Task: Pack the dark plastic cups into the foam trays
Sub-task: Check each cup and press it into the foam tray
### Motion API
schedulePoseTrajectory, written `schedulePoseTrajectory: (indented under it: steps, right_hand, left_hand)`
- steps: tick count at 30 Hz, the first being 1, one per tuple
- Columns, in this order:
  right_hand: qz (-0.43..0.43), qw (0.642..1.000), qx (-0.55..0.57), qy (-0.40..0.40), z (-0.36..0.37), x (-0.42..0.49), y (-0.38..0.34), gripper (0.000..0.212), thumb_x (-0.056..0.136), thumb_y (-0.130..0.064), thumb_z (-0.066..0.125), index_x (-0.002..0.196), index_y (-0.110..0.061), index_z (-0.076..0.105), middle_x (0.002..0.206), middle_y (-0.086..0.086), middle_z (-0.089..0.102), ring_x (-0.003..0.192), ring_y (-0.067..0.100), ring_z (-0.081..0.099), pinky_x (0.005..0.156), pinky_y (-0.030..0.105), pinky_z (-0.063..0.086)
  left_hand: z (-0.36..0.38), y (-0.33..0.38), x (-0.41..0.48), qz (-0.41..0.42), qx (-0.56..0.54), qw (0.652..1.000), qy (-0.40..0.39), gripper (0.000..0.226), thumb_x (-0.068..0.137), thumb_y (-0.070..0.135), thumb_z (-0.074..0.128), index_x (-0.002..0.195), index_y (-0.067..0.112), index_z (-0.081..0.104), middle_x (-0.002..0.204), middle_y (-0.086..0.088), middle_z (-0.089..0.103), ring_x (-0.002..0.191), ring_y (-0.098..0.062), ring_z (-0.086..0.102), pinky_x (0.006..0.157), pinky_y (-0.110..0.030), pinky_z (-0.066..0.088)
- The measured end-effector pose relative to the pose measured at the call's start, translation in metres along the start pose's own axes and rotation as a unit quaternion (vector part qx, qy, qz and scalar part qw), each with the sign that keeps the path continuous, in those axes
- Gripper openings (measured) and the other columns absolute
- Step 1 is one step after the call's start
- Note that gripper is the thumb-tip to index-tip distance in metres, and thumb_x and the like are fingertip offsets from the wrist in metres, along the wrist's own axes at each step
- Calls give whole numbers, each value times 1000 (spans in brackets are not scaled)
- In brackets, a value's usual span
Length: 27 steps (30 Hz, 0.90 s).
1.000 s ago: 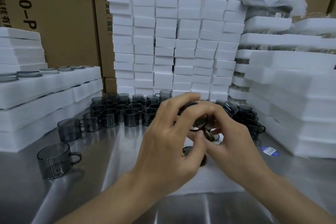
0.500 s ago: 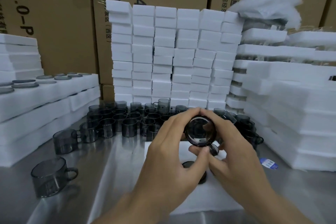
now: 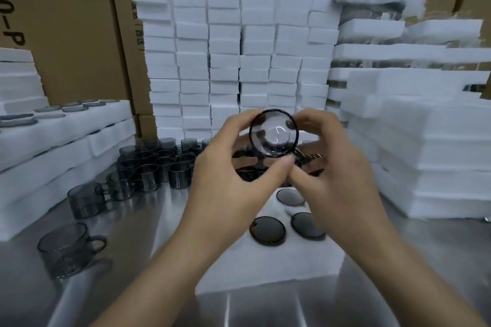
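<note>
Between both hands, raised above the tray, sits a dark translucent plastic cup [image 3: 273, 133], tipped on its side so that one round end faces the camera. The left hand [image 3: 225, 194] curls its fingers over the cup's top and left wall, thumb beneath. The right hand [image 3: 337, 183] wraps the opposite wall, and its thumb meets the left thumb under the rim. Both are gripping the cup.

Directly below the hands, a white foam tray [image 3: 265, 268] lies on the shiny metal table [image 3: 119, 287]. Three of its round pockets already hold seated cups [image 3: 267, 229], which show as dark discs. Beyond the left hand stands a cluster of loose dark cups [image 3: 159, 162] not yet packed.

The step in hand looks like checking or reorienting the cup before seating it. The next move would call for turning it to match the seated ones, lowering it over a free pocket beside them, and pressing it in squarely. The hands hide which pockets are free.
</note>
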State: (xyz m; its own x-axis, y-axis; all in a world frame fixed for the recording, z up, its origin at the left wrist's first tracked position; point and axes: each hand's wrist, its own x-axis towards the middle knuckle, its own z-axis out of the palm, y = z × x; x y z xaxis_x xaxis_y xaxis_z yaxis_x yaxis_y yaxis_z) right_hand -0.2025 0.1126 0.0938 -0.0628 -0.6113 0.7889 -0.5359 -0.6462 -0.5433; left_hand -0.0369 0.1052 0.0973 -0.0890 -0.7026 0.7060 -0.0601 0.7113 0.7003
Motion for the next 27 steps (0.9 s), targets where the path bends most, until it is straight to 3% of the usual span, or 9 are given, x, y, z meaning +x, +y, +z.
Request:
schedulePoseTrajectory:
  steps: [2,5,8,13,17,20,22,25,27]
  right_hand:
    - [26,999,41,16,0,9,-14,49,88,-18,79,120,-47,55,122,-23,70,79,16,76,65,43,64]
    - [49,994,91,45,7,9,-24,52,86,-12,80,118,-46,57,123,-20,70,89,13,77,74,48,64]
    - [69,987,128,74,22,-11,-19,58,83,-9,87,117,-47,59,121,-19,72,90,14,76,70,37,64]
    - [106,982,142,67,32,-35,-3,61,82,-11,90,119,-50,62,118,-17,75,93,14,75,71,29,61]
    - [133,975,159,81,31,-39,-8,60,81,-10,90,123,-45,64,120,-14,75,99,21,73,80,48,62]
    - [137,979,133,70,30,-37,-13,61,82,-9,88,125,-47,64,122,-19,73,96,18,75,76,52,63]
    - [142,980,123,62,31,-36,-14,60,83,-17,88,127,-51,63,125,-22,72,94,17,76,74,54,64]
    - [139,978,135,72,38,-35,-19,48,87,-25,86,126,-45,67,121,-18,74,96,12,75,74,42,63]
    - [168,966,160,115,41,-31,-24,29,87,-45,83,113,-34,74,107,-11,78,86,9,73,72,30,58]
  left_hand:
    - [3,13,12,-14,-46,999,0,52,89,4,83,134,25,66,122,14,76,113,-3,73,88,-21,60]
    - [11,23,16,-22,-96,995,17,51,90,-7,73,128,26,68,118,17,76,113,1,72,81,-16,59]
    - [23,16,-4,-35,-110,992,54,60,89,-14,68,126,32,69,115,16,78,108,-1,74,83,-18,60]
    - [30,-5,-26,-60,-89,990,87,69,87,-17,69,127,39,67,121,19,76,119,2,70,90,-10,55]
    - [25,-2,-26,-78,-98,992,34,64,89,-15,70,133,32,66,121,17,77,109,2,74,79,-11,58]
    - [20,1,-29,-78,-108,991,30,62,89,-13,72,134,29,66,122,12,78,120,-4,71,91,-13,56]
    - [20,4,-25,-86,-99,991,37,61,90,-15,69,132,29,68,121,11,78,118,-4,72,88,-11,56]
    - [18,2,-1,-136,-132,982,12,56,97,-12,63,144,19,63,136,2,74,113,-2,70,79,-9,55]
    - [17,0,5,-145,-158,977,12,56,94,-1,67,146,18,61,142,5,70,123,-5,64,95,-17,52]
